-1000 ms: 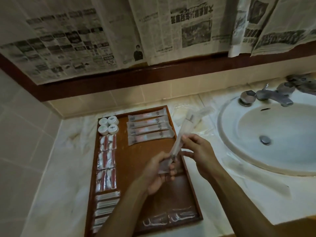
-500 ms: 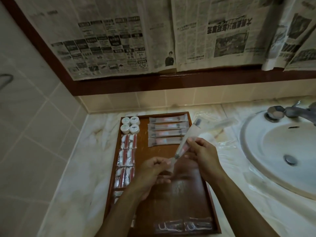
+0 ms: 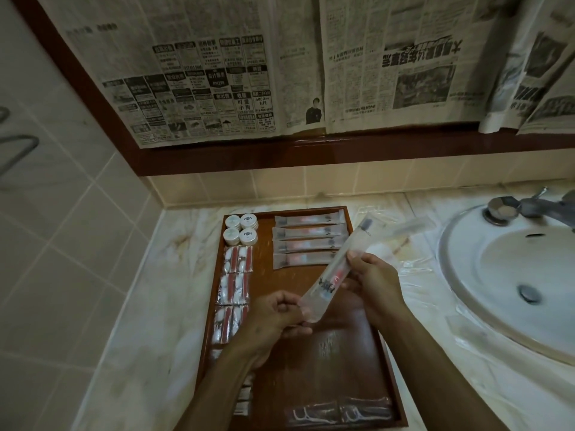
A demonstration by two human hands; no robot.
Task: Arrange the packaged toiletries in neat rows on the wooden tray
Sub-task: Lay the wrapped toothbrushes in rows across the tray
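Observation:
A wooden tray point(image 3: 314, 362) lies on the marble counter. I hold a long clear toothbrush packet point(image 3: 339, 269) slanted above its middle. My left hand point(image 3: 277, 312) pinches the packet's near end, and my right hand point(image 3: 373, 284) grips its middle. On the tray, several toothbrush packets point(image 3: 308, 242) lie in a row at the far right. Several round white jars point(image 3: 241, 230) sit at the far left. Cotton swab packets point(image 3: 233, 284) run down the left side. Floss pick packets point(image 3: 339, 412) lie at the near edge.
A white sink point(image 3: 510, 284) with a metal tap point(image 3: 529, 208) lies to the right. More clear packets point(image 3: 407, 227) lie on the counter between tray and sink. Tiled walls close the left and back. Newspaper point(image 3: 280, 76) covers the mirror.
The view has shifted left and tilted, so the tray sits more central. Both hands keep hold of the toothbrush packet, which stays slanted above the tray.

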